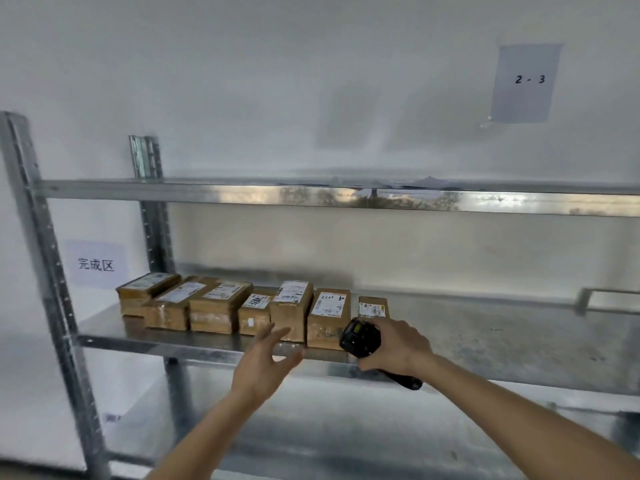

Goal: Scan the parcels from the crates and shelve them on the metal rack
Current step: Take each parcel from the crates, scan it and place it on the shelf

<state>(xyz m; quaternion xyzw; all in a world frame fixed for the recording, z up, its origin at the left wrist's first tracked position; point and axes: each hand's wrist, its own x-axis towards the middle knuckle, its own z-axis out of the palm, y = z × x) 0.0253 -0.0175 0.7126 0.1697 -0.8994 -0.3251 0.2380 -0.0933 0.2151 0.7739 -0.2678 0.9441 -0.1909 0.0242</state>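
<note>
Several brown cardboard parcels (221, 304) with white labels stand in a row on the left part of the metal rack's middle shelf (485, 337). The rightmost one is a small parcel (373, 306). My right hand (398, 344) grips a black barcode scanner (360, 337) just in front of that small parcel. My left hand (266, 362) hovers with its fingers spread and nothing in it, in front of the shelf edge below the row's middle. No crates are in view.
The rack's upper shelf (346, 195) runs across above, with grey uprights (38, 271) on the left. A paper sign "2 - 3" (526, 83) hangs on the wall, and another paper sign (96, 264) hangs at the left. The shelf continues to the right of the parcels.
</note>
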